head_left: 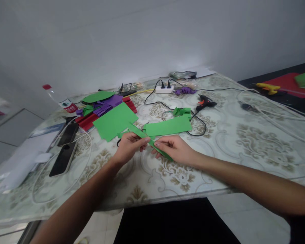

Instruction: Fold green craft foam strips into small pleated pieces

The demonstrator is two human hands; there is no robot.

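Observation:
A narrow strip of green paper (138, 131) runs slantwise between my two hands, above the patterned tablecloth. My left hand (129, 145) pinches it near the middle, thumb on top. Close beside it, my right hand (171, 149) grips the strip's lower part between thumb and fingers; some fingers are hidden behind the paper. Just beyond my hands lies a wider green paper strip (167, 126), with a small folded green piece (183, 112) behind it. Left of that rest large green paper sheets (115, 121).
Purple paper pieces (109, 102) and red folded paper (87, 119) lie at back left, near a bottle (63, 100). Two phones (63, 159) sit at left. A black glue gun (205, 102), a power strip (164, 89) and loose cables occupy the back; a yellow glue gun (268, 88) is far right.

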